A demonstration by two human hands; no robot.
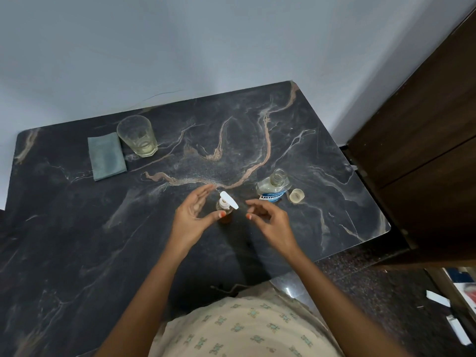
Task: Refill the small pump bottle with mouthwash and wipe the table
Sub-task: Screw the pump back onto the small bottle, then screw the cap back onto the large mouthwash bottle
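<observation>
Left hand (192, 215) and right hand (268, 217) flank the amber, white-topped pump bottle (225, 208) on the veined dark table (77, 228), fingers loose, holding nothing; the clear, uncapped mouthwash bottle (274, 188) stands near the right edge.

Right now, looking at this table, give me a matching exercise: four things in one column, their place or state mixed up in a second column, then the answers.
Column one:
1. pump bottle
2. cloth
3. mouthwash bottle
4. cap

Column two:
A. uncapped, neck open
B. standing between the left hand and the right hand
C. folded, next to the glass
D. loose on the table, beside the mouthwash bottle

Pairs: 1-B, 2-C, 3-A, 4-D
</observation>
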